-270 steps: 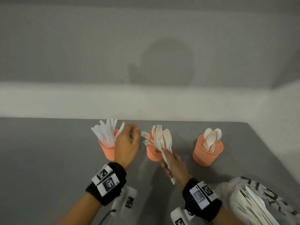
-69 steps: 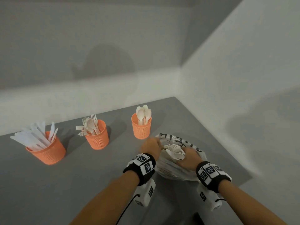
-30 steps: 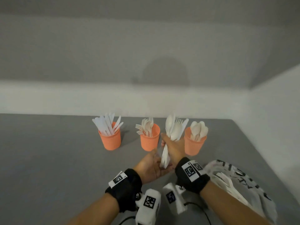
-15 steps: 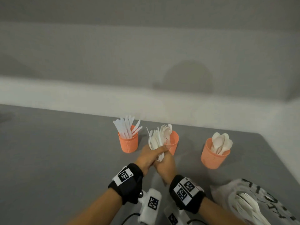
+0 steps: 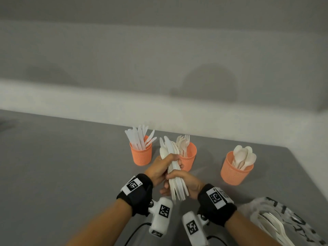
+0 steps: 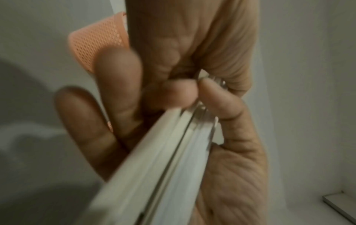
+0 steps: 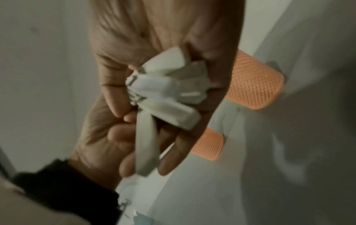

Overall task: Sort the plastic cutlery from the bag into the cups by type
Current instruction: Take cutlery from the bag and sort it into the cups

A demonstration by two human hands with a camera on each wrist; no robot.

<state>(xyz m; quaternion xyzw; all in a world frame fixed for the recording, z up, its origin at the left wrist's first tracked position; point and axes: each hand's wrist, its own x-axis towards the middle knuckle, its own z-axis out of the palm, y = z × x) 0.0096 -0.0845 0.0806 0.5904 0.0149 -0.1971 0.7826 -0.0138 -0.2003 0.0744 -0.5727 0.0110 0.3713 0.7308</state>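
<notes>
Both hands hold one bundle of white plastic cutlery [image 5: 174,176] just in front of the fork cup [image 5: 190,157]. My left hand [image 5: 168,161] grips its upper part, where a spoon bowl and knife blades stick out. My right hand [image 5: 177,181] is curled round the handles lower down. The knife cup [image 5: 141,155] stands to the left and the spoon cup [image 5: 234,173] to the right. The right wrist view shows the handle ends [image 7: 169,91] fanned out in my palm. In the left wrist view the handles [image 6: 173,144] run between curled fingers.
The printed plastic bag [image 5: 291,219] lies at the lower right with more white cutlery inside. All three orange mesh cups stand in a row on the grey table [image 5: 62,166], close to the white wall ledge behind them.
A second ago my right hand alone held the bundle upright near the spoon cup. The bundle has moved left to the fork cup, and my left hand has closed round its upper part.
</notes>
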